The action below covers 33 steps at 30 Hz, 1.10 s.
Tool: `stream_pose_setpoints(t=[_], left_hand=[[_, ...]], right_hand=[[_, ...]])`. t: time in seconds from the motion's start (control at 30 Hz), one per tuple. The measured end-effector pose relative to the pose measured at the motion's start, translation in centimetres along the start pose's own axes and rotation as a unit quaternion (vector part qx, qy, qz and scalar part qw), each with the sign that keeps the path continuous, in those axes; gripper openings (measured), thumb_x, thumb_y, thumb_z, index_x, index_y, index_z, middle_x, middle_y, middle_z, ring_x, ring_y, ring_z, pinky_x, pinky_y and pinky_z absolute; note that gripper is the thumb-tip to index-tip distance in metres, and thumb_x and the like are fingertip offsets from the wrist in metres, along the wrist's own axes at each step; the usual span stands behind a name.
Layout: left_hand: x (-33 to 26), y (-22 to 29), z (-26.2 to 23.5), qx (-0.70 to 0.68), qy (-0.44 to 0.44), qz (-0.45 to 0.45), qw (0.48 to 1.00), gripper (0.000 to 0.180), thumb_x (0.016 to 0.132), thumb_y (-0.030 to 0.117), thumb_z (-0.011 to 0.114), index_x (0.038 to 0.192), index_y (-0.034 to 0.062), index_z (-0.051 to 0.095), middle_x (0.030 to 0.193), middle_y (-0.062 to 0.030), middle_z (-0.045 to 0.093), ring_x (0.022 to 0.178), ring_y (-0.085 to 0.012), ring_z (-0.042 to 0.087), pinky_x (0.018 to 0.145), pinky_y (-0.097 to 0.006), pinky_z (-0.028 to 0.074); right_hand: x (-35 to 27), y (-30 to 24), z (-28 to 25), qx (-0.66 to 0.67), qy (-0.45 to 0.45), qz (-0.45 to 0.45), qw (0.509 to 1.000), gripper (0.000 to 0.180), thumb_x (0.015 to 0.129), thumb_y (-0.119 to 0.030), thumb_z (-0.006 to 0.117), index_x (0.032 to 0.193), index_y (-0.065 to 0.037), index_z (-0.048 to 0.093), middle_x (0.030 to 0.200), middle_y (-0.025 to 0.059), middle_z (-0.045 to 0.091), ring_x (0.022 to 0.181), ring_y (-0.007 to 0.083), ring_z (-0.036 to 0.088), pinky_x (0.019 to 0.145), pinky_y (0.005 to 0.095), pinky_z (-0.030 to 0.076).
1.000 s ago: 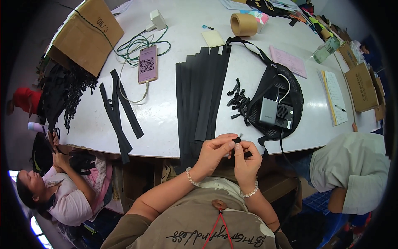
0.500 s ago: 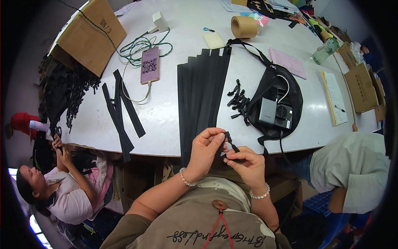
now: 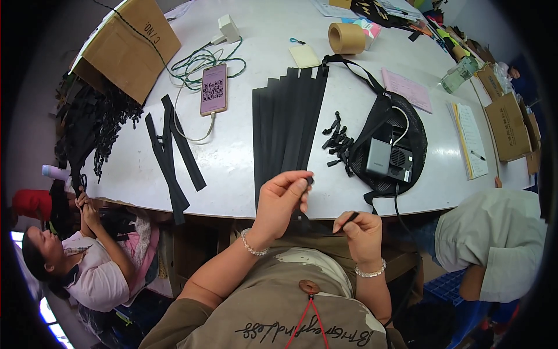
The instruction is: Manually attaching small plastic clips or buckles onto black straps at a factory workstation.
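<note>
- Pulling apart is what the two hands are doing now: half a second ago they were close together in front of the body, and now the left hand [image 3: 283,198] is sitting higher, at the table edge [image 3: 232,210], while the right hand [image 3: 361,231] is sitting lower and to the side.
- The left hand is pinching a small black slider [image 3: 310,181] between thumb and fingertips.
- The right hand is closing around the end of a black zipper strip [image 3: 347,221], which is running between the two hands.
- Judging from this, the slider is being drawn along the strip, so this piece is probably getting near to finished.
- Just beyond the left hand the stack of black strips [image 3: 288,125] is lying, and beyond the right hand a little pile of black sliders [image 3: 339,139] is waiting.
</note>
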<state>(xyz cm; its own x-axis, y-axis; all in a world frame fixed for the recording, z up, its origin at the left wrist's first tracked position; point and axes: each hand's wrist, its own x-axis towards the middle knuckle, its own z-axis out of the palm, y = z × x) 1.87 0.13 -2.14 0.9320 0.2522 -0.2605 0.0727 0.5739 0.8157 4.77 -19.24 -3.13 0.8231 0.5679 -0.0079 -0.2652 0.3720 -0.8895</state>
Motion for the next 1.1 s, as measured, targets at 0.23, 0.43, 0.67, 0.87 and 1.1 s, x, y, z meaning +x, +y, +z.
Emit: stream_pose_setpoints(t=[0.23, 0.43, 0.67, 0.87, 1.1], left_hand=[[-1.1, 0.4, 1.2, 0.085, -0.1, 0.008, 0.991, 0.015, 0.089, 0.006, 0.054, 0.1, -0.0011, 0.063, 0.074, 0.0, 0.055, 0.063, -0.0063, 0.052, 0.056, -0.021, 0.049], [-1.1, 0.4, 1.2, 0.102, -0.114, 0.002, 0.988, 0.015, 0.091, 0.008, 0.054, 0.098, -0.0005, 0.063, 0.076, -0.0007, 0.055, 0.06, -0.0069, 0.052, 0.054, -0.02, 0.045], [-1.6, -0.4, 1.5, 0.138, -0.105, 0.034, 0.984, 0.015, 0.092, 0.009, 0.051, 0.097, 0.0005, 0.063, 0.087, -0.0016, 0.056, 0.059, -0.005, 0.05, 0.053, -0.018, 0.041], [-1.8, -0.4, 1.6, 0.175, -0.106, 0.05, 0.978, 0.015, 0.092, 0.009, 0.05, 0.096, 0.0004, 0.062, 0.087, -0.0018, 0.053, 0.058, -0.0045, 0.05, 0.052, -0.018, 0.04], [-2.1, 0.0, 1.8, 0.228, -0.088, 0.063, 0.968, 0.014, 0.092, 0.008, 0.05, 0.096, 0.0026, 0.062, 0.085, -0.0015, 0.051, 0.056, -0.004, 0.048, 0.05, -0.019, 0.038]], right_hand=[[1.4, -1.3, 2.7, -0.087, 0.109, 0.035, 0.99, 0.016, 0.084, -0.007, 0.059, 0.07, -0.002, 0.054, 0.064, 0.0028, 0.054, 0.054, 0.0079, 0.048, 0.05, 0.0191, 0.039], [1.4, -0.4, 2.3, -0.076, 0.081, 0.034, 0.993, 0.023, 0.081, -0.001, 0.053, 0.06, -0.004, 0.043, 0.059, -0.0047, 0.04, 0.054, 0.0023, 0.034, 0.049, 0.0193, 0.026], [1.5, -0.3, 2.8, -0.108, 0.069, 0.015, 0.992, 0.025, 0.077, 0.002, 0.052, 0.057, -0.004, 0.038, 0.058, -0.0046, 0.038, 0.054, 0.0022, 0.031, 0.048, 0.0208, 0.024], [1.5, -0.1, 2.8, -0.124, 0.068, 0.009, 0.99, 0.024, 0.077, 0.001, 0.053, 0.057, -0.004, 0.039, 0.057, -0.0049, 0.039, 0.055, 0.002, 0.031, 0.048, 0.0208, 0.024], [1.4, -0.4, 2.8, -0.173, 0.073, 0.023, 0.982, 0.025, 0.077, 0.001, 0.054, 0.058, -0.003, 0.04, 0.055, -0.0064, 0.038, 0.054, 0.001, 0.03, 0.046, 0.0205, 0.024]])
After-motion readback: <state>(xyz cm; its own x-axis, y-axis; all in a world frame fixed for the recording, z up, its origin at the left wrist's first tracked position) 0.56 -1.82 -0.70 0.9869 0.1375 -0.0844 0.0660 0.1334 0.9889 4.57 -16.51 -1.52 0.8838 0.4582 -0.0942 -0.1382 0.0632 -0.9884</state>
